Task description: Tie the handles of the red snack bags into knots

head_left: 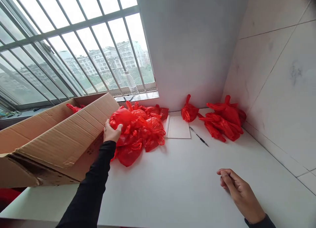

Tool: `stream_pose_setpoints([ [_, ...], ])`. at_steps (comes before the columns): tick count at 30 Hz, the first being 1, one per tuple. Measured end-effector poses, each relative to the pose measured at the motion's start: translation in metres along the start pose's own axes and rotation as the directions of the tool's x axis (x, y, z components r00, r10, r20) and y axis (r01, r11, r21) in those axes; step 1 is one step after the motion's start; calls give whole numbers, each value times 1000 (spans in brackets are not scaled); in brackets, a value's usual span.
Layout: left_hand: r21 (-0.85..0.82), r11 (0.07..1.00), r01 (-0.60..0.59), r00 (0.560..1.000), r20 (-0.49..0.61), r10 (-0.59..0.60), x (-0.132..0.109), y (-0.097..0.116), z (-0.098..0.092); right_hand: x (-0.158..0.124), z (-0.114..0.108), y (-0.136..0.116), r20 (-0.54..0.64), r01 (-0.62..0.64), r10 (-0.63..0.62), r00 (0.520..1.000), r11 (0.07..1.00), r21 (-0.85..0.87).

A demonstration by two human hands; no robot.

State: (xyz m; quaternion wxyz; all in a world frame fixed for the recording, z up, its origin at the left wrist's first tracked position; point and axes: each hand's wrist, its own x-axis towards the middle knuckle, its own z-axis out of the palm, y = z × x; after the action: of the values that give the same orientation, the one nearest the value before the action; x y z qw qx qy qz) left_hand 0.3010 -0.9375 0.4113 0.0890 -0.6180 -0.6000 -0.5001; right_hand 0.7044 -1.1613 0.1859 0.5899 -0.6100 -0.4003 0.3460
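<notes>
My left hand [111,133] reaches to the left end of a heap of red plastic bags [140,126]. Its thumb and fingers are closed around one bulging red plastic bag [121,118]; the fingertips are partly hidden behind it. My right hand [238,191] hovers over the front right of the white table [177,182], fingers curled in and thumb against them, with nothing seen in it. What the bags contain cannot be made out.
An open cardboard box [71,132] stands left, a red bag inside. Behind the table's middle lie a notebook [178,127] and a pen [199,137]. A knotted red bag [189,111] and crumpled red bags [225,119] sit right. A plastic bottle [131,84] stands on the sill.
</notes>
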Motion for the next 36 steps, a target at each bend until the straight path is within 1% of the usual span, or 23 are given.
stream_pose_setpoints([
  [2,58,996,69,998,-3,-69,-28,-7,16,2,1,1,13,11,-10,1000,1000,-17],
  [4,73,996,54,999,1,-54,-59,-4,28,5,1,0,24,27,-26,999,999,-31],
  [6,52,999,-3,1000,-15,3,-87,8,38,8,0,-2,46,45,-43,998,998,-44],
  [9,-40,996,-84,996,-22,83,-121,36,55,13,1,-8,100,75,-69,993,995,-65],
  [10,-89,989,-115,993,9,116,-132,45,63,15,2,-9,116,85,-76,990,994,-72],
  [11,-143,979,-146,986,65,156,-143,54,72,18,2,-11,124,91,-81,989,993,-75],
  [13,-255,946,-202,950,185,252,-164,69,93,25,3,-14,128,85,-78,989,995,-55],
  [14,-294,932,-213,937,209,281,-174,75,103,30,2,-16,122,72,-67,990,997,-36],
  [16,-342,914,-220,926,222,306,-189,81,122,43,-1,-22,96,48,-47,994,999,-8],
  [17,-353,910,-217,927,219,306,-193,82,129,52,-4,-25,69,55,-53,996,998,-29],
  [19,-372,904,-210,926,220,305,-198,79,138,72,-8,-33,-2,102,-103,995,984,-145],
  [22,-391,901,-190,928,229,295,-199,73,139,109,-8,-40,-90,166,-205,975,931,-325],
  [26,-421,892,-165,921,259,292,-198,69,136,161,6,-39,-208,165,-272,940,893,-419],
  [28,-438,887,-145,917,278,287,-198,68,136,182,14,-38,-254,168,-304,918,880,-443],
  [30,-454,884,-109,918,296,265,-198,67,137,196,19,-40,-283,194,-346,895,872,-450],
  [32,-473,880,-56,918,322,231,-198,66,139,205,18,-46,-310,237,-394,865,867,-439],
  [34,-494,869,13,911,363,193,-199,65,139,208,15,-57,-351,278,-432,831,868,-411],
  [36,-521,848,99,891,426,158,-201,67,139,206,11,-69,-392,314,-455,800,873,-372],
])
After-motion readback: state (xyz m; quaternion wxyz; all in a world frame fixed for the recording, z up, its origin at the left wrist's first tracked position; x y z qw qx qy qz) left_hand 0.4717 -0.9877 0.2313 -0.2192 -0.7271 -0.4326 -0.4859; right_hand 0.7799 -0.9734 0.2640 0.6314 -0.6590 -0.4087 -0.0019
